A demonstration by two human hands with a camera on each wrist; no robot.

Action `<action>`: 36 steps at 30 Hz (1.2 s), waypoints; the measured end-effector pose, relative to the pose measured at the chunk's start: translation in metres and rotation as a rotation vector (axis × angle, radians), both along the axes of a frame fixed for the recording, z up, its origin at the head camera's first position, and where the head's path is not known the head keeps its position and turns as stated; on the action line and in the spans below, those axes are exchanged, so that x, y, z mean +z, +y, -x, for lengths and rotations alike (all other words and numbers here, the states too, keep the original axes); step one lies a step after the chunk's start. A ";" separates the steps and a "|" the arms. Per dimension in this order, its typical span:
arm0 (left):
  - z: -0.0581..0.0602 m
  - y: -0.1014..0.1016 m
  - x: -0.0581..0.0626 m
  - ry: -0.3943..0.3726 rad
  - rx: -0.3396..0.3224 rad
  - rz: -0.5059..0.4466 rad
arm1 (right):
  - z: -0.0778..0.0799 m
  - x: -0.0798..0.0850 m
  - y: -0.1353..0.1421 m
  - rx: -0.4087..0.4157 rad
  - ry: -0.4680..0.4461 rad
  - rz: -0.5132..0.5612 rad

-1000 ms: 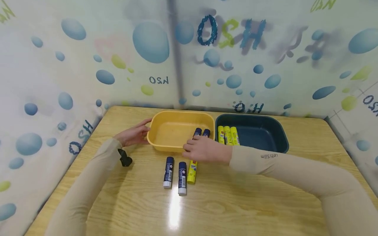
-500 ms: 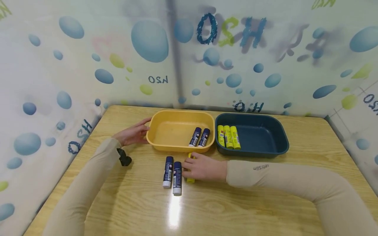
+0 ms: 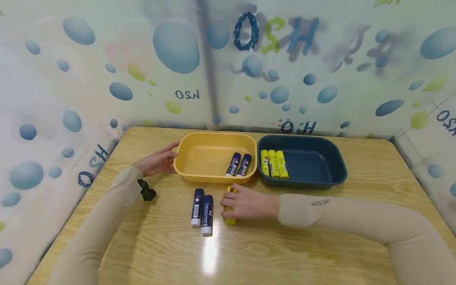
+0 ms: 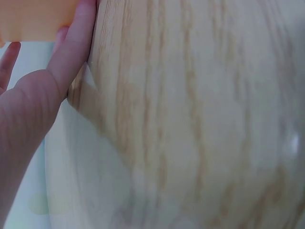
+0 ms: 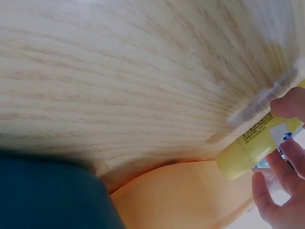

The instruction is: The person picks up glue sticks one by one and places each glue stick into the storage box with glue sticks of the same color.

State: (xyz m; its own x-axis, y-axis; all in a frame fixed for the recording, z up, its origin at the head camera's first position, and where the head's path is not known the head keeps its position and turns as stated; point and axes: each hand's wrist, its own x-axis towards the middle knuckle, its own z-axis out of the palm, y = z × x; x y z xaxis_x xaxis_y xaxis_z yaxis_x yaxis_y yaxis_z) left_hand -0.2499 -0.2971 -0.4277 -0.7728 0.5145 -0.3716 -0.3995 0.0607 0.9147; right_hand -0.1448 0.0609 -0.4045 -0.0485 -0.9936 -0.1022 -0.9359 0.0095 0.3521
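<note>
indoor workspace: table [image 3: 292, 253], bubble-patterned walls [image 3: 229, 79]

Containers counted: two, namely one yellow rounded-rectangular plastic tray [image 3: 203, 156] and one dark blue rounded-rectangular plastic tray [image 3: 310, 164]. Cylindrical sticks counted: eight in all. Four are yellow, comprising three bright yellow labelled sticks [image 3: 273, 164] in the dark blue tray and one single yellow stick [image 3: 230, 221] in the right hand [image 3: 249, 203]. Four are navy with white ends, comprising two navy-and-white labelled sticks [image 3: 244, 165] in the yellow tray and two loose navy-and-white sticks [image 3: 207, 215] on the one pale wood-grain table [image 3: 267, 253].
</note>
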 end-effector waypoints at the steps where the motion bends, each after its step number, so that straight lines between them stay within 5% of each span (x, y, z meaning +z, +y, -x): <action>1: 0.000 0.000 0.000 0.005 -0.003 0.000 | 0.000 0.001 0.002 0.002 0.001 0.005; 21: -0.001 0.000 0.003 -0.001 -0.029 -0.039 | -0.022 0.044 0.043 0.004 0.085 0.084; 28: -0.001 0.000 0.003 -0.019 -0.005 -0.040 | -0.017 0.069 0.064 -0.092 0.094 -0.004; 36: -0.002 0.002 0.004 -0.017 -0.012 -0.045 | -0.005 0.080 0.089 -0.139 0.147 -0.007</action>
State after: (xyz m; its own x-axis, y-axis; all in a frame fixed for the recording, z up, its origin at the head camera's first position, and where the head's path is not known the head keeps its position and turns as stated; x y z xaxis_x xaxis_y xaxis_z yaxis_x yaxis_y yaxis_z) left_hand -0.2481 -0.2949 -0.4240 -0.7602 0.5402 -0.3609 -0.4142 0.0250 0.9099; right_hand -0.1393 0.1498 -0.3245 -0.2003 -0.9755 -0.0907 -0.8644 0.1323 0.4851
